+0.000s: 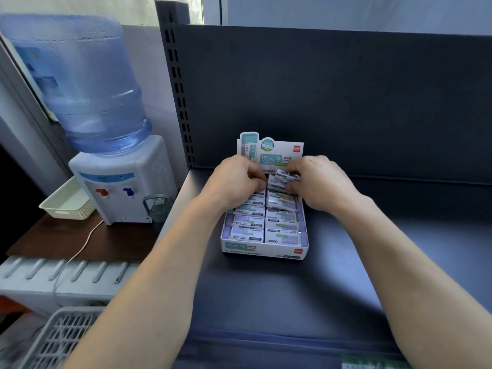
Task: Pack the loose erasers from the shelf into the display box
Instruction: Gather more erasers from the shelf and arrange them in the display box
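Water dispenser (117, 187), basket (66, 203) left of shelf (399, 235).

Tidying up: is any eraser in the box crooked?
Yes: in the display box, the tilted eraser in the right column lies askew over its neighbours. The right hand pinches a barcoded eraser, not yet seated.

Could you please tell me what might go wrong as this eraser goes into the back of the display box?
1. The right hand pinches an eraser over the back of the display box, which looks nearly full; forcing it in could lift or skew the packed erasers.
2. The left hand and the right hand crowd close to the upright header card, which might bend backwards.
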The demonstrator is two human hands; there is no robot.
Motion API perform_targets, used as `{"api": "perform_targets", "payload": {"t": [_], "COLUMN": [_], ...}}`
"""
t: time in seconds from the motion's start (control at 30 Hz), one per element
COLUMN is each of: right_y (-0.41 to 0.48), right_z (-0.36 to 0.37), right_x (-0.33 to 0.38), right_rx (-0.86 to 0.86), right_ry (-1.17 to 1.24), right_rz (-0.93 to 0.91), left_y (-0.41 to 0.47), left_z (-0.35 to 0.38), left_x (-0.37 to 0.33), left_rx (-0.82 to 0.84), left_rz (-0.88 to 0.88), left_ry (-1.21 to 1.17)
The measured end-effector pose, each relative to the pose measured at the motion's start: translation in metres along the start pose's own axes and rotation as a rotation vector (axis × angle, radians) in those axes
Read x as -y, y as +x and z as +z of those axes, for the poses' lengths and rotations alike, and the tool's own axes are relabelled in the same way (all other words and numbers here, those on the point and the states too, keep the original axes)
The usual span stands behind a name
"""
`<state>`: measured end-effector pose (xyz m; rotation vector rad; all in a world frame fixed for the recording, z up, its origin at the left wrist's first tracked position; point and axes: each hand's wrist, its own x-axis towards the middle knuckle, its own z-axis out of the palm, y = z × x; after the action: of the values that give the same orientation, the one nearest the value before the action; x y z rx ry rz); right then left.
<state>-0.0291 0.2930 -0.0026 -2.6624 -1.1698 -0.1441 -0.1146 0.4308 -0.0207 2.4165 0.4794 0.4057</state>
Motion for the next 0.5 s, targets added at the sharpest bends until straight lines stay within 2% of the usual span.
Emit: {"api": "perform_targets", "payload": {"t": [0.13,0.33,0.5], "right_y": [0.003,0.002,0.001], "right_z": [0.001,-0.002,-0.005], "right_x": [0.001,-0.006,-0.003], "right_rx": [0.006,0.005,0.096], "right_ry": [0.003,0.205,0.237], "right_rz": [0.019,0.05,0.046], "left_y": [0.0,-0.001,0.001], "left_z": [0.0,-0.001,-0.002], "left_x": [-0.005,-0.011,-0.018], "left_rx": [0.048,0.122,0.141], "left_rz": [-0.01,-0.002,-0.02], "left_ry": [0.033,0.043,0.144]}}
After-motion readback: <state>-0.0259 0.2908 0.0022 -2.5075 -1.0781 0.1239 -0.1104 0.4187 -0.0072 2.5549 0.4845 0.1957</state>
